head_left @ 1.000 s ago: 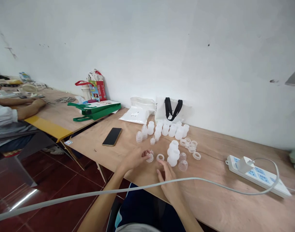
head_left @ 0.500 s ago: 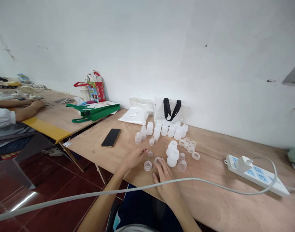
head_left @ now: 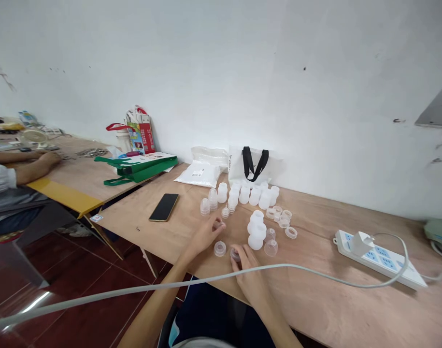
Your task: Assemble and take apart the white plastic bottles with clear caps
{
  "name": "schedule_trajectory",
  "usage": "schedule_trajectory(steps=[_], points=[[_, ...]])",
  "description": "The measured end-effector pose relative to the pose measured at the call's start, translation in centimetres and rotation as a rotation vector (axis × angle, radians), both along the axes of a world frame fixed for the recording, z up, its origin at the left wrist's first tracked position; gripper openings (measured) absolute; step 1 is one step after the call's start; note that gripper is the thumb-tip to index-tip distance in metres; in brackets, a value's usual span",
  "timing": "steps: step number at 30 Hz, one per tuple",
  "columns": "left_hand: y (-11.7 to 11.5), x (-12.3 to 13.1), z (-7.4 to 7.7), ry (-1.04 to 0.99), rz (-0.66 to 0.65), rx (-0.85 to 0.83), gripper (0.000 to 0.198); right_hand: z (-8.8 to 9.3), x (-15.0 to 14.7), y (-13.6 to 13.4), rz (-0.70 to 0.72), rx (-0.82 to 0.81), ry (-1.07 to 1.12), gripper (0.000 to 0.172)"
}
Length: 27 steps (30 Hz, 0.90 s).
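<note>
My left hand (head_left: 205,235) is closed in a pinch on a small clear bottle nipple (head_left: 221,225), mostly covered by the fingers. My right hand (head_left: 248,263) grips a translucent screw ring (head_left: 235,254) low over the table. Between the hands lies another ring with a nipple in it (head_left: 220,249). Behind my left hand stands a loose nipple (head_left: 225,211). Two white baby bottle bodies (head_left: 256,237) stand beyond my right hand, with clear domed caps (head_left: 270,248) to their right. Several loose rings (head_left: 291,233) lie farther right.
More bottle bodies (head_left: 254,196) and domed caps (head_left: 205,207) stand behind. A phone (head_left: 164,207) lies left. A white cable (head_left: 286,265) crosses before my hands, near a power strip (head_left: 380,258). White packages (head_left: 199,174) and a black-handled bag (head_left: 257,164) rest by the wall. Another person's hands (head_left: 43,162) are far left.
My left hand has closed on the nipple that lay on the table beside its fingertips. My right hand has drawn the ring slightly nearer to me, its fingers now around it.
</note>
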<state>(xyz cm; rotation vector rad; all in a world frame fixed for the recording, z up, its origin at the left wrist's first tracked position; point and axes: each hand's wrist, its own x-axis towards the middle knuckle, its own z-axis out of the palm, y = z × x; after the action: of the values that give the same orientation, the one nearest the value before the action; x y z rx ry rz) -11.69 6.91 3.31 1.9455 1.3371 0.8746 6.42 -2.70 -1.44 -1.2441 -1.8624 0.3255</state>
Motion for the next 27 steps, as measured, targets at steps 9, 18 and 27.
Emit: schedule_trajectory(steps=[9, 18, 27], points=[[-4.1, 0.3, 5.6, -0.098, -0.156, -0.014, 0.027, 2.3, 0.0, -0.8, -0.045, -0.131, 0.568, 0.027], [-5.9, 2.0, 5.7, 0.212, -0.307, -0.102, 0.048, 3.2, 0.5, -0.7, -0.119, -0.272, 0.757, 0.038], [-5.7, 3.2, 4.0, 0.086, -0.137, -0.096, 0.034, 3.1, 0.7, -0.7, -0.094, -0.286, 0.750, 0.040]])
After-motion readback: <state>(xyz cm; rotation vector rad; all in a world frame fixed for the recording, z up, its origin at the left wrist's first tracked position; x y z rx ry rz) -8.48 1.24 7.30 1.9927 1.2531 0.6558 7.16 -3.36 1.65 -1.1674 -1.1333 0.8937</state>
